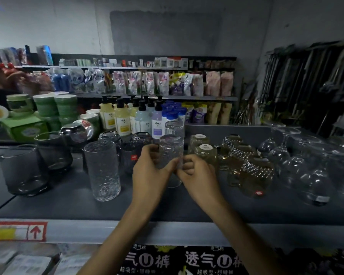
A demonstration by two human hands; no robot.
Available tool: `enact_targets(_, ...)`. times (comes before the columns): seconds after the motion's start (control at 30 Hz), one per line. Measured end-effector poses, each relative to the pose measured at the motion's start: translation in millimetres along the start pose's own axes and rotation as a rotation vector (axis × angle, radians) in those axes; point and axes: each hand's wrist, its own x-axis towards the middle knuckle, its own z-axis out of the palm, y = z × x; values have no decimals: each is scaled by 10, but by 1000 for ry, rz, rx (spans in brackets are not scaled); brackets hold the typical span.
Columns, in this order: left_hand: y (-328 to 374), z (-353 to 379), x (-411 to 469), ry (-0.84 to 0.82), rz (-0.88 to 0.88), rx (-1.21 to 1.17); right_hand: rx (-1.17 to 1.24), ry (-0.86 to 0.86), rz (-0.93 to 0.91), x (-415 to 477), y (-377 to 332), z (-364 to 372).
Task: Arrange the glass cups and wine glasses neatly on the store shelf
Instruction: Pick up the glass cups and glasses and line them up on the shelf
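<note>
Two hands close together, left hand (149, 171) and right hand (199, 175), both clamped on one clear ripple-textured glass tumbler (171, 151), middle of dark grey shelf (68, 205). One taller rippled clear glass (102, 169) just left; two smoky grey glass cups (23, 169) (53, 150) far left.

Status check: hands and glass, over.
Left hand and right hand grip clear tumbler. Tall textured glass close on left, yellowish cups close on right.

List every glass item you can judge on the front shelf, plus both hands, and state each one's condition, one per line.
Textured tumbler: held by both hands, mid-shelf.
Left hand: curled round the tumbler.
Right hand: fingers curled against the tumbler's side.
Tall textured glass: upright, empty, untouched.
Smoky cup at far left: upright, empty.
Front amber mug: upside down, stickered base up.
</note>
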Motion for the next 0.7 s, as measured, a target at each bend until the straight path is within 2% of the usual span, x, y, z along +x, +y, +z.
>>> enact_targets(0.1, -111, 33, -23, -18, 0, 39, 23, -9, 3, 28, 65, 49)
enact_targets(0.37, -104, 112, 132, -92, -102, -33, -5, -41, 31, 127, 139, 179)
enact_targets(0.57, -93, 164, 180, -62, -159, -140, 110, 27, 67, 94, 87, 269)
enact_targets(0.7, -127, 175, 176, -88, -182, -176, 196, 13, 92, 47, 7, 263)
